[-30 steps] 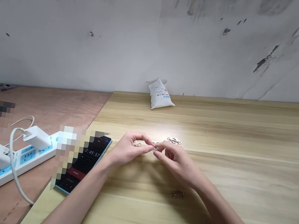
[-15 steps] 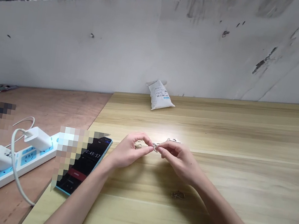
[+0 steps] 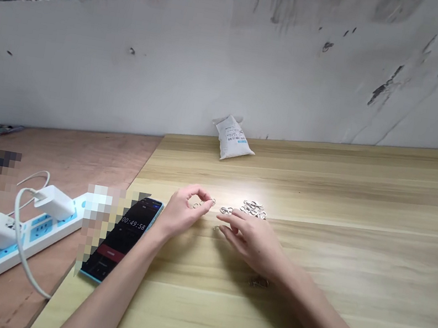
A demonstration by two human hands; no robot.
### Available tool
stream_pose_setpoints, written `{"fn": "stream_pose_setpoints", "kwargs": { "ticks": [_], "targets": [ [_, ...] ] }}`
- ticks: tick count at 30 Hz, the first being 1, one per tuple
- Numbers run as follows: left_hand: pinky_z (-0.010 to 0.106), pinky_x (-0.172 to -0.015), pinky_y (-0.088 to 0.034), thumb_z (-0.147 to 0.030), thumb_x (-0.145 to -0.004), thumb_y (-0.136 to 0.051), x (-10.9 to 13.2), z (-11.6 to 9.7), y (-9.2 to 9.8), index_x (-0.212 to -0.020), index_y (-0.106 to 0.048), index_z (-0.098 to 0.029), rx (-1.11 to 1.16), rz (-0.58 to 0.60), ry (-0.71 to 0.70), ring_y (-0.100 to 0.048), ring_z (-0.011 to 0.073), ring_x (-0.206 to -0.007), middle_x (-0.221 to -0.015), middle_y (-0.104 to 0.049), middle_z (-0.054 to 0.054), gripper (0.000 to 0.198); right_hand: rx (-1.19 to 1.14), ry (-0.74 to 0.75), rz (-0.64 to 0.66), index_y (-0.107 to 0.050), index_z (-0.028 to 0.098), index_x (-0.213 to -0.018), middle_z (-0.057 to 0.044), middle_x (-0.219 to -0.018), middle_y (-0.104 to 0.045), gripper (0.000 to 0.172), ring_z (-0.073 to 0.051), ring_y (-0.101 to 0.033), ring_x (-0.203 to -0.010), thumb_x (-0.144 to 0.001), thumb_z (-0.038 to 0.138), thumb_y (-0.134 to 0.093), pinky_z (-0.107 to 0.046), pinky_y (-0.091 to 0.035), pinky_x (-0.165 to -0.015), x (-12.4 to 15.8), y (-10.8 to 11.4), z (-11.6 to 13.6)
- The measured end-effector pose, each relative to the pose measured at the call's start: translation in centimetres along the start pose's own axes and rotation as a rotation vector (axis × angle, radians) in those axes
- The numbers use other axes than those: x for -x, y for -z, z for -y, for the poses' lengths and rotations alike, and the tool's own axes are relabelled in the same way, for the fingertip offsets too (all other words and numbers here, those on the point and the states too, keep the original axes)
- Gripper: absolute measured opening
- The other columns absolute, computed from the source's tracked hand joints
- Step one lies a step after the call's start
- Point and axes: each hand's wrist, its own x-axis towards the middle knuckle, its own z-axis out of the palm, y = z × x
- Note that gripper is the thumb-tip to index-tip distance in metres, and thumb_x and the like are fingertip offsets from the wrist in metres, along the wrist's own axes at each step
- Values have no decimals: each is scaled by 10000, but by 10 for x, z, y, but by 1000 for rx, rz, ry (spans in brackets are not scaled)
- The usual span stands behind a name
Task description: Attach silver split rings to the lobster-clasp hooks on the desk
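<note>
My left hand [image 3: 186, 211] has thumb and index fingertip together on a small metal ring [image 3: 213, 202]. Behind its curled fingers lie more small rings [image 3: 196, 205], partly hidden. My right hand [image 3: 250, 239] hovers low over the table with its fingers apart. Close to its thumb tip is a tiny metal piece [image 3: 215, 228], too small to name. Just beyond those fingers lies a silver clasp with a ring [image 3: 226, 210]. A pile of similar clasps and rings [image 3: 253, 209] sits behind the right hand. Another ringed clasp [image 3: 258, 281] rests in shadow below the right wrist.
Left of my forearm lies a phone [image 3: 122, 237] showing a running timer. A white power strip [image 3: 34, 239] with plugged-in chargers and cables stands on the reddish board. A white labelled packet [image 3: 233, 139] leans near the wall at the table's back.
My hands, which met at a clasp, have moved apart. The right fingers have opened and come nearer; a ringed clasp now lies on the table between the hands.
</note>
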Motion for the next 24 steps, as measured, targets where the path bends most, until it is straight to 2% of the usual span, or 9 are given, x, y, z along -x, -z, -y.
{"fn": "stream_pose_setpoints", "kwargs": {
  "ticks": [2,5,7,8,10,12,14,18,24],
  "targets": [
    [242,-542,-408,-366,-841,-590,-1,1,-1,-799,-642,-177,-5,9,15,-618,167,-740,-862,-686,35,201,10,-28,19,-616,223,-1217,-58,-961,-645,310,-133,-565,-688,-939,287,-494,-257,-374,-622,3,15,5],
    [241,-535,-399,-373,-845,-580,-1,2,-3,-792,-641,-177,-24,19,29,-607,158,-712,-858,-687,33,212,-12,-82,133,-661,238,-1065,-30,-900,-649,203,-136,-580,-711,-910,262,-531,-244,-379,-615,17,44,11],
    [240,-532,-396,-372,-846,-576,-1,1,-4,-784,-639,-181,-40,22,35,-606,161,-722,-865,-690,30,210,37,-64,223,-669,254,-1018,-13,-859,-656,186,-138,-593,-686,-845,233,-603,-243,-359,-579,33,53,12],
    [240,-532,-396,-369,-845,-576,-1,1,-4,-779,-637,-184,-47,21,35,-608,166,-739,-872,-691,30,206,90,-31,254,-668,257,-1009,-7,-851,-661,213,-146,-601,-690,-807,205,-629,-248,-346,-565,43,52,12],
    [241,-540,-400,-354,-843,-575,-1,-1,-4,-770,-637,-187,-58,16,21,-613,179,-788,-881,-692,31,193,252,44,285,-672,232,-864,1,-770,-648,216,-155,-587,-633,-697,97,-645,-272,-296,-520,61,41,11],
    [242,-556,-409,-327,-838,-580,0,-3,-5,-754,-642,-191,-61,11,-12,-615,189,-830,-868,-691,32,171,459,105,219,-620,204,-663,-11,-658,-609,219,-169,-552,-576,-606,-6,-599,-300,-251,-496,74,24,11],
    [243,-573,-420,-299,-834,-584,1,-4,-5,-739,-650,-194,-52,14,-49,-617,194,-857,-856,-692,34,156,606,174,133,-568,198,-584,-31,-604,-583,227,-187,-531,-560,-590,-28,-560,-315,-235,-488,80,10,13],
    [252,-594,-435,-278,-832,-587,0,-4,-5,-741,-670,-192,-22,23,-65,-627,199,-867,-865,-698,44,151,725,281,62,-522,199,-593,-45,-587,-557,228,-193,-501,-551,-622,-27,-524,-327,-225,-494,77,0,14],
    [243,-615,-433,-261,-838,-598,0,-5,-7,-757,-678,-193,6,24,-78,-628,177,-846,-836,-696,23,132,781,244,-6,-451,195,-622,-14,-603,-503,244,-162,-472,-513,-561,-41,-472,-322,-166,-512,72,2,7]
  ]
}}
